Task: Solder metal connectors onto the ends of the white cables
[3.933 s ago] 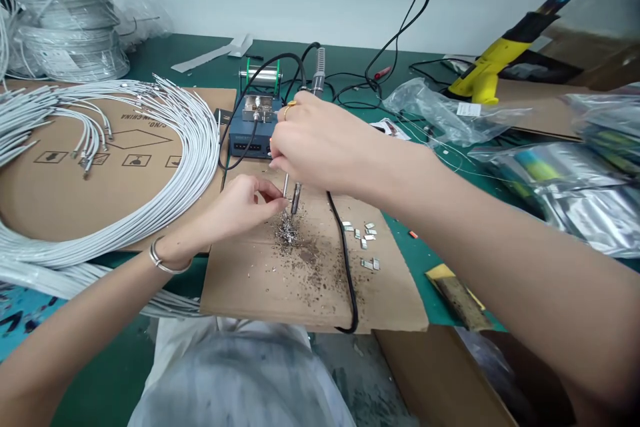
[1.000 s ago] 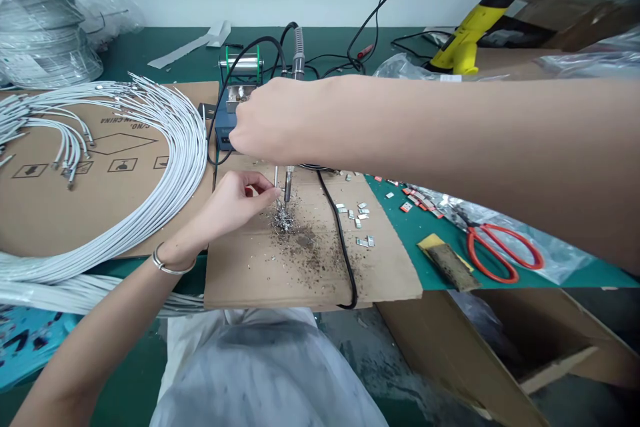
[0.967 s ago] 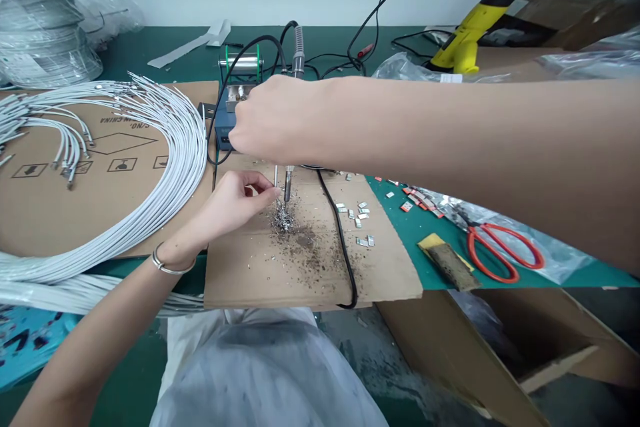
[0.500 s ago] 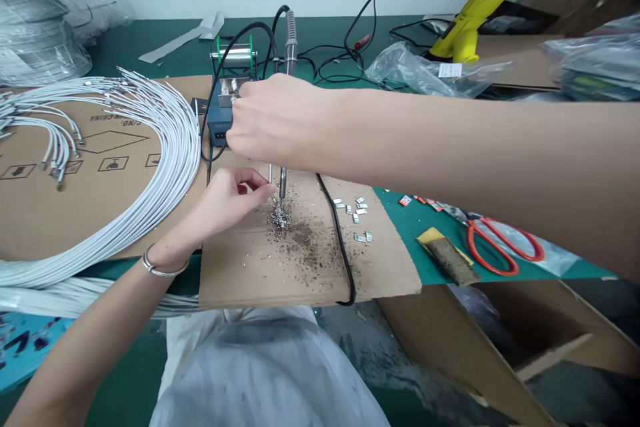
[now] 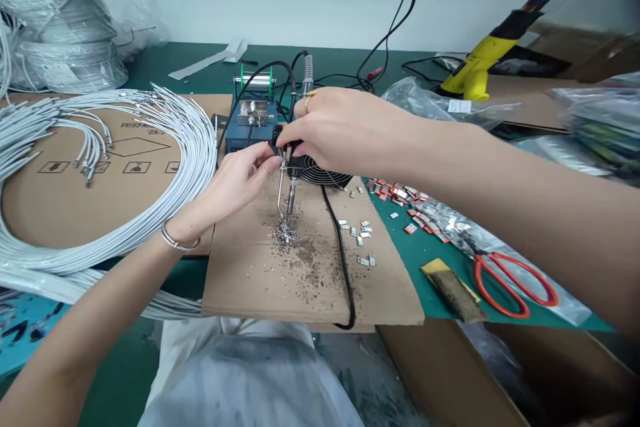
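Note:
My left hand (image 5: 245, 177) is beside a thin bent metal tube (image 5: 281, 195), its thumb and index finger pinched near the tube's upper end; what they hold is too small to name. My right hand (image 5: 325, 127) reaches over the stand, fingers curled at its black upper part; whether they grip something is hidden. Below them a metal soldering tip (image 5: 291, 197) points down at a heap of solder bits (image 5: 285, 232) on the cardboard (image 5: 235, 287). Behind my hands stand a blue soldering unit (image 5: 235, 139) and a solder spool (image 5: 257, 82).
White cable bundles (image 5: 193, 180) curve along the left. Small metal connectors (image 5: 364, 230) and a black cable (image 5: 343, 260) lie on the cardboard. To the right are red-handled scissors (image 5: 505, 290), a dirty sponge (image 5: 453, 290) and red-and-silver parts (image 5: 425, 213). A yellow tool (image 5: 470, 67) stands at the back.
The view has tilted up. My right hand has turned and drawn back from the front of the blue unit to the stand's top. My left hand has moved up, away from the solder heap.

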The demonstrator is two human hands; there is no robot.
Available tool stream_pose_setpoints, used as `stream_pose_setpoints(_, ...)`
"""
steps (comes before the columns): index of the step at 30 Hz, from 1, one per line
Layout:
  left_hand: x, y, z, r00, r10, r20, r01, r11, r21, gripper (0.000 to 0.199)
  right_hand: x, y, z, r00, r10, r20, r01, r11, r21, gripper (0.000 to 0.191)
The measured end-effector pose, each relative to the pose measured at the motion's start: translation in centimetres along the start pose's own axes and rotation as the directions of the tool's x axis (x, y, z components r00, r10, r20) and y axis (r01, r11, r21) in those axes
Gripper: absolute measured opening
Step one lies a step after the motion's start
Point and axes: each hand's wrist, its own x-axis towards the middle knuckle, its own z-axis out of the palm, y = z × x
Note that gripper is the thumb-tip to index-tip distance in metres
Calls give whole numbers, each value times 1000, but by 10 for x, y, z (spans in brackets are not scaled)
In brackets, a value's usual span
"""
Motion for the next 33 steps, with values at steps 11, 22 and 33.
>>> stream_pose_setpoints(11,0,-7,10,1000,24,6,-24,999,38,25,17,-3,-2,999,3,32,0,994,-105,20)
stream_pose_setpoints(22,3,-11,20,998,-15,-58,14,1000,-24,29,19,-3,1,1000,31,3,-31,995,-100,18)
stream_pose_setpoints(33,-29,-3,12,974,-194,120,206,974,-97,27,17,-4,-1,999,38,0,-38,996,-83,25)
